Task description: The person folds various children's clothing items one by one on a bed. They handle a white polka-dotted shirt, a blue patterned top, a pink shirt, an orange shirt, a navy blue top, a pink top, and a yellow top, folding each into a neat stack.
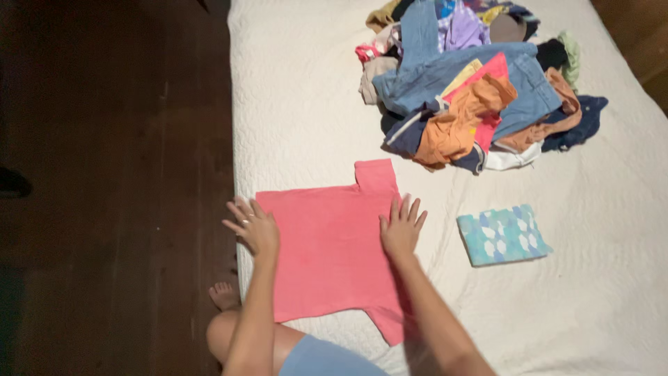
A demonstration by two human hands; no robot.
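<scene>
White quilted bed (306, 104) beside dark wooden floor (111, 174). Item one: pink T-shirt (330, 244), spread flat at the bed's near left edge. Left hand (252, 228) open, fingers splayed, on its left edge; right hand (402, 226) open, palm down, on its right edge. Right of it: folded blue patterned cloth (502, 234). Far: pile of mixed clothes (473, 90).

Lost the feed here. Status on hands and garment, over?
Left hand flat on pink T-shirt's left edge. Right hand flat on its right edge. Shirt spread on white quilted bed. Nothing in the way.
</scene>
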